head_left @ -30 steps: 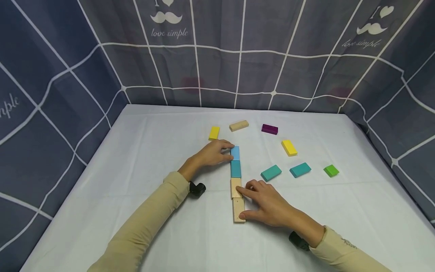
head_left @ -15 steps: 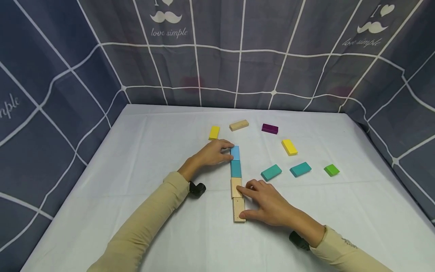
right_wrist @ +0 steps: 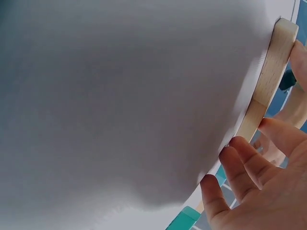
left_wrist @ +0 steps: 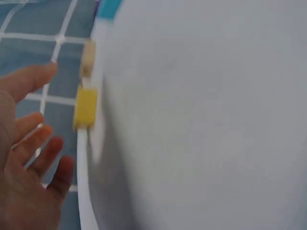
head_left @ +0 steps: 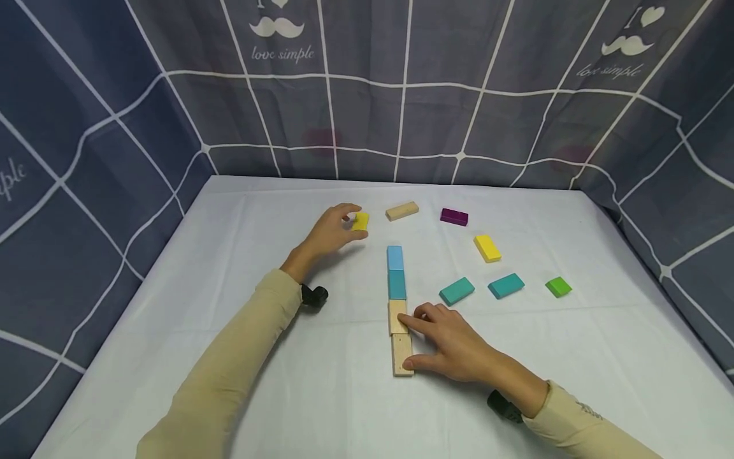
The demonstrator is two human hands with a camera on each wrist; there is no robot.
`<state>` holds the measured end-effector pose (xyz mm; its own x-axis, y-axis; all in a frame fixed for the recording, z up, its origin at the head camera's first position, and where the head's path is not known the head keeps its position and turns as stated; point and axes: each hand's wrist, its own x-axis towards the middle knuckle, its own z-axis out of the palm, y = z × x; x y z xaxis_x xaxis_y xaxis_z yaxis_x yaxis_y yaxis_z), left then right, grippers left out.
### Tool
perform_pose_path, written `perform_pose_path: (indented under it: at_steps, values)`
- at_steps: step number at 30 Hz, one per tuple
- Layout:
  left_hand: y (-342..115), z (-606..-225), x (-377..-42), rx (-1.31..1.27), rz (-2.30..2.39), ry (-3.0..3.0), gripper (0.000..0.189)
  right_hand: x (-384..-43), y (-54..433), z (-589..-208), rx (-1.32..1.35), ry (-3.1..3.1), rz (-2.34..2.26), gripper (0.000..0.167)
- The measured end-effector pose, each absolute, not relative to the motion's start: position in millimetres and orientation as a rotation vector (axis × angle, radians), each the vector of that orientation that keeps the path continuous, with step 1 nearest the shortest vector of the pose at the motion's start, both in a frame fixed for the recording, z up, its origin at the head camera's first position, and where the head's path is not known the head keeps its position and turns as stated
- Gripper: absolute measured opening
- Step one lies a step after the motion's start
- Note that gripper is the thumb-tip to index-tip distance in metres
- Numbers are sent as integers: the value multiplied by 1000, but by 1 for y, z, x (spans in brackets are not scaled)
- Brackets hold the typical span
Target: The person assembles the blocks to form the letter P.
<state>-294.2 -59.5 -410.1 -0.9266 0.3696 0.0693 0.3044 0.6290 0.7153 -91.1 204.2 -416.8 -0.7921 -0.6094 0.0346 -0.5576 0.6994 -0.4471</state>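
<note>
Four-part rows aside, a straight line of flat blocks runs away from me: a light blue block [head_left: 395,257], a teal-blue block [head_left: 397,284] and two plain wooden blocks [head_left: 402,354] at the near end. My right hand [head_left: 455,347] rests on the wooden pair, thumb on the nearer and index finger on the farther. Its fingers look relaxed in the right wrist view. Beyond the line's far left, my left hand [head_left: 329,231] spreads thumb and fingers around a yellow block [head_left: 360,221]. In the left wrist view a gap shows between that hand and the yellow block [left_wrist: 86,108].
Loose blocks lie about the white-covered table [head_left: 258,255]: a wooden one [head_left: 402,211], a purple one [head_left: 454,217], another yellow one [head_left: 487,248], two teal ones [head_left: 457,291] and a green one [head_left: 559,287]. A dark checked curtain [head_left: 367,115] stands behind.
My left hand has left the light blue block and moved away and to the left, to the yellow block. The right hand stays on the wooden blocks.
</note>
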Motion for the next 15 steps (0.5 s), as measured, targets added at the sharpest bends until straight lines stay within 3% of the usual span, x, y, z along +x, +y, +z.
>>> perform_pose_path:
  at_steps: [6, 15]
  values:
    - [-75, -411, -317, 531, 1101, 2644, 85, -92, 204, -418, -959, 2781, -690, 74]
    - [-74, -411, -324, 522, 987, 2593, 85, -92, 204, -420, -964, 2793, -671, 74]
